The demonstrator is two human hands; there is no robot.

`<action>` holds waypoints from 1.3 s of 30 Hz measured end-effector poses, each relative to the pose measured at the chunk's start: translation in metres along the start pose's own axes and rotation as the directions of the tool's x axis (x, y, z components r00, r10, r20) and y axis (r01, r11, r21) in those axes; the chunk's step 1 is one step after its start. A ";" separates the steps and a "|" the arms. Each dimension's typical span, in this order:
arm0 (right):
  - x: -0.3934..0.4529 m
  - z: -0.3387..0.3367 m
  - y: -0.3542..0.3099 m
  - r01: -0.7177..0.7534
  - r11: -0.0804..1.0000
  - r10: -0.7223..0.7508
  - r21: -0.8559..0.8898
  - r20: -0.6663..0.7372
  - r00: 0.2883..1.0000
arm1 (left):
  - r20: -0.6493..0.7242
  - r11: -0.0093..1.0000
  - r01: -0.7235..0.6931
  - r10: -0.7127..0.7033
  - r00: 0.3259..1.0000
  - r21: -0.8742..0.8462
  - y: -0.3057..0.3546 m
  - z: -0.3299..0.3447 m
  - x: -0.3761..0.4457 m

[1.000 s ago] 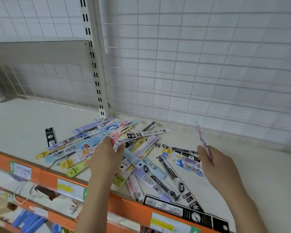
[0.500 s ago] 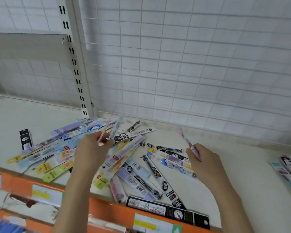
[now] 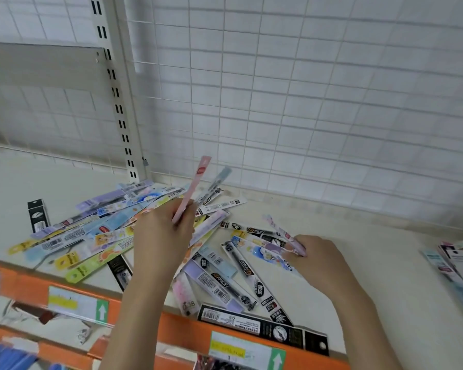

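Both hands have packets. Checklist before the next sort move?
1. Left hand grip on pink packet: ok, fingers curled round its lower end, packet raised above the pile.
2. Bluish packet behind it in the same grip: cannot tell, blurred.
3. Right hand grip on floral packet: ok, held at one end, low over the shelf.
4. Room to set down: ok, bare shelf between the right hand and the right stack.
5. Black packet at the front: not ok, it juts over the orange lip.
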State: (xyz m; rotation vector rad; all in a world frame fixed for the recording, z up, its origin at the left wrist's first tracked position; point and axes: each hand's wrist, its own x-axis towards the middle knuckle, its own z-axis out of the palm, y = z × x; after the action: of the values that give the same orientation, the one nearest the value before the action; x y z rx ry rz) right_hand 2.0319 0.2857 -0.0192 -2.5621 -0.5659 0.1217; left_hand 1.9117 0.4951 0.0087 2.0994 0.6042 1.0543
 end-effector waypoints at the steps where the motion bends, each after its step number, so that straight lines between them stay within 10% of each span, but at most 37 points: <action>1: 0.000 0.002 -0.001 0.002 1.000 -0.002 -0.027 0.011 1.000 | -0.001 1.000 -0.005 0.005 1.000 -0.007 0.001 0.000 0.000; 27: -0.002 -0.011 -0.002 -0.076 0.993 0.059 -0.094 -0.168 0.984 | 0.207 0.992 0.128 -0.121 0.971 -0.017 -0.011 0.009 -0.004; 39: -0.003 0.000 -0.008 -0.003 0.978 0.008 -0.207 0.025 1.000 | 0.307 0.988 0.147 -0.151 0.940 0.035 -0.017 -0.001 -0.005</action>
State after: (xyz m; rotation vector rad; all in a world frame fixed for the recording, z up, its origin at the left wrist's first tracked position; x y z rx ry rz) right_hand 2.0261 0.2902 -0.0151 -2.7681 -0.6103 0.1028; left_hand 1.9067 0.5031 -0.0059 2.1331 0.6014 0.6207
